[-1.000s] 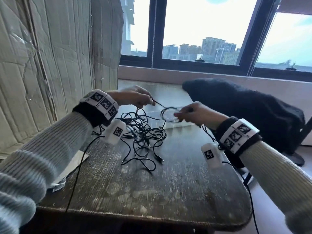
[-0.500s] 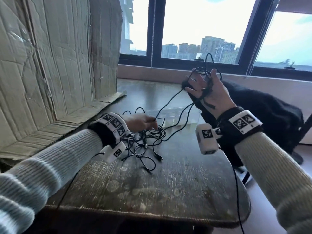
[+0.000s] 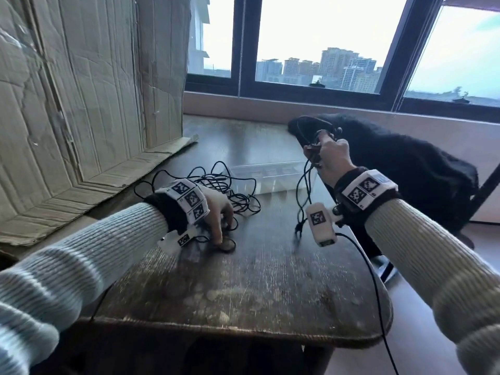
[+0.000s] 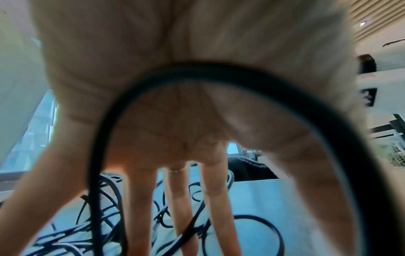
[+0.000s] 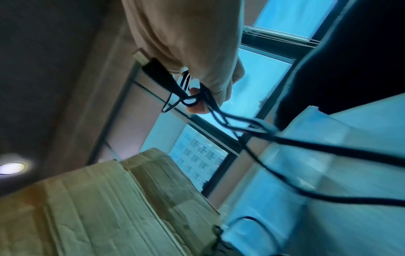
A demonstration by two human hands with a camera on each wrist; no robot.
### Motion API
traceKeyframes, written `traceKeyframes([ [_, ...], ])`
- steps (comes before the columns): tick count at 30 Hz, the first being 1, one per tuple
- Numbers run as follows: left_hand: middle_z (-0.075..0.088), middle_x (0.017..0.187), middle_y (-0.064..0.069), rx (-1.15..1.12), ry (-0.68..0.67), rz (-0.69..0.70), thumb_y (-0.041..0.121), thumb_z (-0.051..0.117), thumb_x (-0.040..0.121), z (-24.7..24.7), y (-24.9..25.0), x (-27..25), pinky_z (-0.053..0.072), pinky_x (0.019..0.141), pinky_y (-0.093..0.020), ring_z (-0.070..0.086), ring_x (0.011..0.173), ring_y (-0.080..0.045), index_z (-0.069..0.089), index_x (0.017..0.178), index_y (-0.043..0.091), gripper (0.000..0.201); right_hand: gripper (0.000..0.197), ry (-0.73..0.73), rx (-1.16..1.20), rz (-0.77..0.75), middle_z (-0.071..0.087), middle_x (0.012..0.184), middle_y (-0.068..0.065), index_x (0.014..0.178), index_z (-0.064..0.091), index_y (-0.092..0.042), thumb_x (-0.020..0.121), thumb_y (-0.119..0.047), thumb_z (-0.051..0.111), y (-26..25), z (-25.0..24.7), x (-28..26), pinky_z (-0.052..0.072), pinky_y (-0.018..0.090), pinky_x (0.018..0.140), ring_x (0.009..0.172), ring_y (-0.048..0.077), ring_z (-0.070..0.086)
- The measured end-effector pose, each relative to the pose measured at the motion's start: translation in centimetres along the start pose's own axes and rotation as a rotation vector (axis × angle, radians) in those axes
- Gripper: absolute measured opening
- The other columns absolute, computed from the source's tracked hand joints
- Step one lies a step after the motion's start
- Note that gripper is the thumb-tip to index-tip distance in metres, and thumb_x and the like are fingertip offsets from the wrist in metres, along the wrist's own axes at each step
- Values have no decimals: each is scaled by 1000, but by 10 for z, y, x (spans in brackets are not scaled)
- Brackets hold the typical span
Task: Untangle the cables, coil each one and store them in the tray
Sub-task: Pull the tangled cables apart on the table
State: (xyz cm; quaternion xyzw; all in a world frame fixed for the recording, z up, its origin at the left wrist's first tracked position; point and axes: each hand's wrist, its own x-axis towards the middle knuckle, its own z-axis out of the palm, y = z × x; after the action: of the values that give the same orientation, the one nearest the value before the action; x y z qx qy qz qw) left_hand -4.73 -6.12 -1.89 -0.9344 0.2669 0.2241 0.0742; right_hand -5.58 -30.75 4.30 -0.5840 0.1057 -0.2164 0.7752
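A tangle of thin black cables (image 3: 238, 201) lies on the dark wooden table (image 3: 257, 280), just in front of a clear plastic tray (image 3: 270, 171). My left hand (image 3: 221, 228) reaches down onto the near side of the tangle with straight, spread fingers (image 4: 179, 199) touching the cables (image 4: 105, 199). My right hand (image 3: 328, 155) is raised right of the tray and grips a bunch of looped black cable (image 5: 241, 124). One strand (image 3: 301, 190) hangs from that hand, its plug end (image 3: 298, 228) just above the table.
A large cardboard box (image 3: 81, 104) stands along the left side. A black garment (image 3: 392, 163) lies over a chair behind my right hand. Windows run along the back. The table's front edge (image 3: 216, 324) is near me.
My right hand came down from window height and closed round the cable loops. The strands that ran to the tangle now hang free. My left hand shifted nearer and pressed down on the pile.
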Motion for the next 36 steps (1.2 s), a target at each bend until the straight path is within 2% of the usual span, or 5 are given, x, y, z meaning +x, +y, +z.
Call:
traceKeyframes([
  [8,72,94,6,-37,36,-90,40,85,59,9,-26,-3,54,71,-25,66,89,-11,72,90,32,35,36,-553,-1488,106,60,119,20,100,51,-9,92,-44,55,55,-37,3,51,40,88,104,35,59],
  [15,71,100,2,-31,20,-99,40,84,61,10,-24,1,54,73,-28,67,93,-15,72,93,28,36,126,-666,-1412,182,33,147,23,148,10,-25,53,-41,91,17,-35,-12,56,48,87,107,33,62],
  [25,71,95,5,-24,33,-75,41,85,60,9,-25,4,53,71,-26,66,89,-13,71,88,29,33,104,-1321,-2123,167,1,161,7,149,0,-47,76,-42,75,29,-24,-113,38,35,102,145,26,21],
  [32,69,88,6,-18,90,-98,39,85,59,14,-24,-2,54,65,-26,64,80,-11,73,87,25,33,90,-1188,-2234,96,9,161,10,150,1,-44,85,-45,65,46,-25,-55,35,36,108,144,29,25],
  [36,73,81,-1,0,89,-144,34,82,55,13,-30,-9,57,61,-28,67,69,-13,73,84,15,36,86,-1093,-2150,91,37,152,7,152,12,-35,85,-46,65,46,-19,-33,47,20,75,109,18,59],
])
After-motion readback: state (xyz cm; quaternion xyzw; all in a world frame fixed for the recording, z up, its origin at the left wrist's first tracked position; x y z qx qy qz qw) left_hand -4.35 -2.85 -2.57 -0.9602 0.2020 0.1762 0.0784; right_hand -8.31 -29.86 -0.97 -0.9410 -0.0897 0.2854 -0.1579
